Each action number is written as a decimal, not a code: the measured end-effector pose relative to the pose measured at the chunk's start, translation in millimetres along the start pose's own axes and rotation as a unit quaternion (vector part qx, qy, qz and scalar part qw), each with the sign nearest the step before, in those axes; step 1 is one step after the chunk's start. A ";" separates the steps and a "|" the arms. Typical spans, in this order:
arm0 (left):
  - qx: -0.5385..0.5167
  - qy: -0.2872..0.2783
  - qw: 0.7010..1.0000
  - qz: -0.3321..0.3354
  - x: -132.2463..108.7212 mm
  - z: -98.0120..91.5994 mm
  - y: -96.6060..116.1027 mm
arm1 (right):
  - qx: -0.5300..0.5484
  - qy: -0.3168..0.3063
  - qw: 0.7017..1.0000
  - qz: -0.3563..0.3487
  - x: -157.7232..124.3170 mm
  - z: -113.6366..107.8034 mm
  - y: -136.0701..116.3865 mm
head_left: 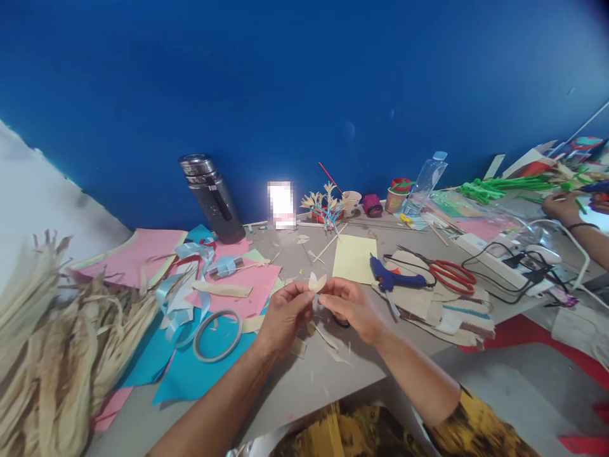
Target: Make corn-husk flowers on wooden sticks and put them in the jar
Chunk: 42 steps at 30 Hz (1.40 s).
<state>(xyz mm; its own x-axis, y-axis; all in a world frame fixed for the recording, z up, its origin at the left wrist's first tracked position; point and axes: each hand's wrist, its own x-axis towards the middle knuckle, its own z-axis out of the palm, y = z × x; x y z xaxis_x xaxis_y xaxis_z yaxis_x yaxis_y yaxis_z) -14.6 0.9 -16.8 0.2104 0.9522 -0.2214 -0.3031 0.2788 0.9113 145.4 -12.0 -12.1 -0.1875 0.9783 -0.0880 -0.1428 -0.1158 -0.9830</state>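
Both hands meet over the middle of the table, around a small pale corn-husk flower (pixel 316 283) with petals that spread upward. My left hand (pixel 288 315) pinches its base between thumb and fingers. From the other side, my right hand (pixel 354 309) is closed with its fingertips at the same base. Husk scraps (pixel 328 339) lie beneath the hands. A yellow paper sheet (pixel 352 257) is just beyond the right hand, with a blue glue gun (pixel 397 276) beside it. Left of the left hand is a roll of tape (pixel 217 336).
Dried corn husks (pixel 71 343) are heaped at left, near a dark flask (pixel 213 200). Finished-looking husk flowers (pixel 326 206) stand at the back. Red-handled scissors (pixel 451 276), a power strip (pixel 499 263) and cords lie rightward. Another person's hand (pixel 566 208) is at far right.
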 end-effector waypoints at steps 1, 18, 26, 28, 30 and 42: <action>-0.002 0.001 1.000 0.004 -0.3 0.2 0.2 | 0.015 -0.002 1.000 -0.004 0.1 2.8 1.6; -0.039 0.012 0.999 -0.016 0.0 0.6 2.1 | 0.098 0.119 0.987 -0.047 15.5 8.3 9.8; 0.015 -0.015 0.999 0.030 -1.5 -1.5 1.2 | 0.102 0.089 0.991 -0.022 12.5 15.6 16.1; 0.032 -0.013 0.998 0.043 -0.9 -2.9 0.1 | 0.089 0.079 0.993 -0.027 11.4 16.4 18.0; 0.040 -0.008 0.998 0.045 -0.3 -3.7 -0.3 | 0.074 0.074 0.994 -0.036 10.4 16.5 17.9; 0.010 0.019 1.000 0.020 -1.2 1.3 1.3 | 0.070 0.128 0.987 -0.061 15.8 7.0 19.3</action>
<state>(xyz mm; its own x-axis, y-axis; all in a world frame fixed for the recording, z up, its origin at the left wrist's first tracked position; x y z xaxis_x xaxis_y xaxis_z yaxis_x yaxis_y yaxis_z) -14.0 0.0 -14.8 0.1622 0.9669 -0.1968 -0.2917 0.2375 0.9265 133.0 0.0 -31.3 0.0895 0.9957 -0.0257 -0.2859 0.0010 -0.9583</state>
